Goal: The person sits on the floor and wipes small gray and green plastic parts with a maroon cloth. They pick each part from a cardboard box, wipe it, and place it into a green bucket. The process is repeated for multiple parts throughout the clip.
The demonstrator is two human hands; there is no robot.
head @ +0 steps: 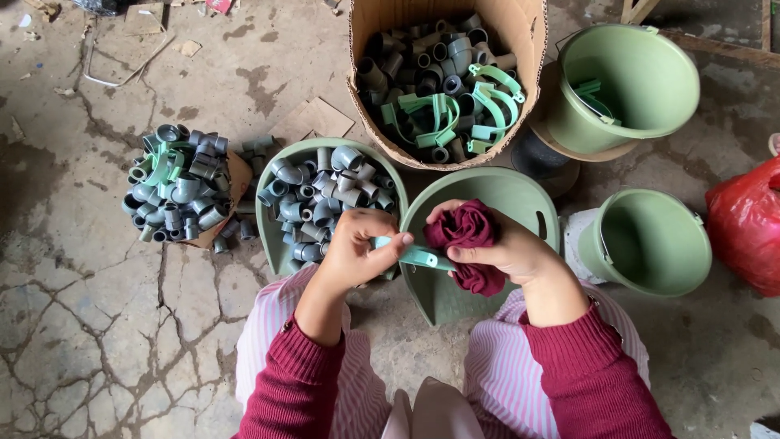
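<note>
My left hand [357, 244] pinches one end of a pale green plastic clip [416, 256]. My right hand [508, 248] holds a bunched dark red cloth [470, 236] pressed against the other end of that clip. Both hands hover over a green scoop-shaped bin [520, 199] that looks mostly bare inside. Just left of it stands a second green bin [272, 223] filled with several grey pipe fittings [325, 199].
A cardboard box [524, 32] of grey fittings and green clips stands beyond. A heap of fittings [175, 191] lies at left. Two green buckets [630, 85] [650, 244] and a red plastic bag [747, 223] sit at right. The floor is cracked concrete.
</note>
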